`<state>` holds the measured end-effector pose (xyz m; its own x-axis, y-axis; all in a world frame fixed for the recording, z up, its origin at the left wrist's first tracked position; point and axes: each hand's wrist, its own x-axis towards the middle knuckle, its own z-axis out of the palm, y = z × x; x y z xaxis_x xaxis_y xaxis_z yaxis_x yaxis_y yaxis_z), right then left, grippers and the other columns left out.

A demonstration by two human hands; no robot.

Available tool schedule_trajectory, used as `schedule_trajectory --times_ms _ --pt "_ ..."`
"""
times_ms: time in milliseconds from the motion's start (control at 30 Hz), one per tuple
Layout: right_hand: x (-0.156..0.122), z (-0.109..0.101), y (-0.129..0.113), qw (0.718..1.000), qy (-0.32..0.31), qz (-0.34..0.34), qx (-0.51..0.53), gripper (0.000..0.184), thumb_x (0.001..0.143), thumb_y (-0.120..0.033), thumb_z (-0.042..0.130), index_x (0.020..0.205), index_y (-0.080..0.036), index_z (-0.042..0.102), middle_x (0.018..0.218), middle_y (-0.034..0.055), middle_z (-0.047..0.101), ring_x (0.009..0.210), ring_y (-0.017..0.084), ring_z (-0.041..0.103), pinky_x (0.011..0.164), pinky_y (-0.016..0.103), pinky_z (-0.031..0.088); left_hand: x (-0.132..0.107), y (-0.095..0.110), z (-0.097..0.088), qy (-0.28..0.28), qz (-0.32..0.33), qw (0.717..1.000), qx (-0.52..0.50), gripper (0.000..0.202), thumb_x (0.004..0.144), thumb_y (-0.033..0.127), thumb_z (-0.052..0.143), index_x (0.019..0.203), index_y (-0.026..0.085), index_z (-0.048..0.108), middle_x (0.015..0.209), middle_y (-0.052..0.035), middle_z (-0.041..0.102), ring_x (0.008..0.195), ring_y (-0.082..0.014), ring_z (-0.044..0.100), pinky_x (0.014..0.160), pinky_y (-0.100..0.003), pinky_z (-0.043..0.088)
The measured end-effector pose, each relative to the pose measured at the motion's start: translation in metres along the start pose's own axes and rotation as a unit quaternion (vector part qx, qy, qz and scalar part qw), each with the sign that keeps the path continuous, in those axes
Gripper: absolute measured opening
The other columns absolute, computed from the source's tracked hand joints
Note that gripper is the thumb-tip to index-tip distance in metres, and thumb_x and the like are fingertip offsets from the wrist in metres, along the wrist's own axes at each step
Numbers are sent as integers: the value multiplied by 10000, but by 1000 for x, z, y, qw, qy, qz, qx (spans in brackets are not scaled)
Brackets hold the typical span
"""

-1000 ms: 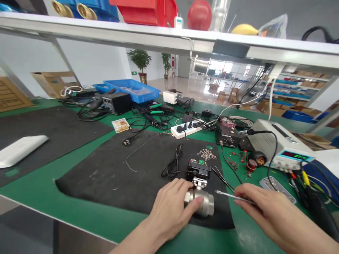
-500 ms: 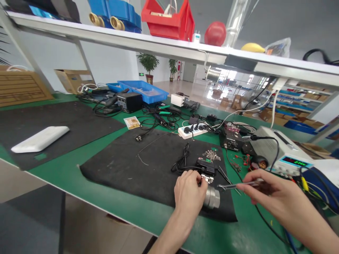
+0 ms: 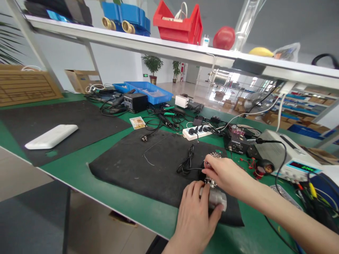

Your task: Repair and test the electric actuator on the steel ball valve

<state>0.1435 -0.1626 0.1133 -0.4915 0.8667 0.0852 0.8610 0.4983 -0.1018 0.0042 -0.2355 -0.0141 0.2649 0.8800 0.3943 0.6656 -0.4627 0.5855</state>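
Note:
A silver metal valve body [image 3: 217, 199] lies on the black mat [image 3: 137, 158] near the table's front edge. My left hand [image 3: 197, 204] wraps round it from the left, thumb near its right end. Just beyond it are small silver metal parts [image 3: 211, 182], partly covered. My right hand [image 3: 221, 173] reaches over the black box with a cable [image 3: 189, 164], its fingers pinched together at the box. What those fingers hold is hidden; no tweezers show clearly. Small metal rings or nuts [image 3: 216, 155] lie behind the right hand.
A power strip [image 3: 197, 132], a black control unit [image 3: 235, 143] and a power supply [image 3: 288, 155] stand behind and right. A white slab-shaped case [image 3: 51, 137] lies at left. Overhead runs a shelf [image 3: 169, 47] with a red bin [image 3: 177, 26]. Loose cables cross the right side.
My right hand, which held tweezers off to the right, has moved left and forward over the black box. My left hand has shifted from the small metal parts onto the valve body.

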Motion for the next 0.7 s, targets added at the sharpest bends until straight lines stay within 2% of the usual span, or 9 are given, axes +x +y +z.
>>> schedule_trajectory --times_ms 133,233,367,433,467,567,633,700 --pt "20 0 -8 999 -20 -39 -32 139 937 -208 670 943 -203 531 794 54 715 722 253 695 549 297 196 9 3 -2 -24 36 998 48 764 735 504 885 1344 184 554 1304 -118 595 1232 -372 533 1124 -590 437" --pt "25 -5 -10 997 -34 -62 -28 138 940 -209 667 934 -216 530 766 28 710 707 227 692 546 294 186 15 2 0 -48 69 991 104 805 669 580 909 1276 161 586 1257 -146 614 1171 -385 573 1062 -591 477" --pt "5 -4 2 998 -31 -52 13 65 1015 -222 563 974 -236 514 765 -18 689 676 171 657 557 261 289 18 -4 5 -66 104 983 134 767 725 557 882 1283 131 575 1262 -161 618 1160 -364 585 1043 -552 496" --pt "-15 7 15 995 -7 -12 97 60 1051 -264 511 997 -239 520 838 -13 706 728 161 671 611 252 395 18 -7 8 -68 108 983 129 780 751 547 869 1319 118 550 1267 -153 617 1175 -348 577 1064 -530 484" --pt "-26 15 23 987 15 17 161 89 1059 -304 502 1003 -241 529 892 -2 721 779 164 689 660 257 449 18 -9 9 -69 111 983 126 789 758 548 863 1335 119 539 1277 -150 613 1187 -344 571 1071 -521 478" --pt "-54 40 39 939 82 104 319 180 1046 -425 531 1030 -246 531 1107 48 744 939 185 735 781 289 552 18 -11 9 -78 116 982 125 755 780 536 851 1337 136 536 1287 -145 607 1196 -339 565 1061 -504 474" --pt "-61 48 42 922 104 131 350 213 1027 -456 561 1040 -246 528 1137 64 744 961 199 745 805 307 577 19 -11 8 -81 118 982 126 723 790 544 840 1317 146 547 1271 -139 614 1180 -333 570 1053 -503 470" --pt "-57 46 38 927 101 131 337 214 1023 -449 574 1075 -249 522 1090 58 748 950 202 747 806 313 578 19 -11 7 -81 119 981 133 723 785 570 834 1303 151 554 1264 -133 619 1168 -327 573 1063 -506 457"
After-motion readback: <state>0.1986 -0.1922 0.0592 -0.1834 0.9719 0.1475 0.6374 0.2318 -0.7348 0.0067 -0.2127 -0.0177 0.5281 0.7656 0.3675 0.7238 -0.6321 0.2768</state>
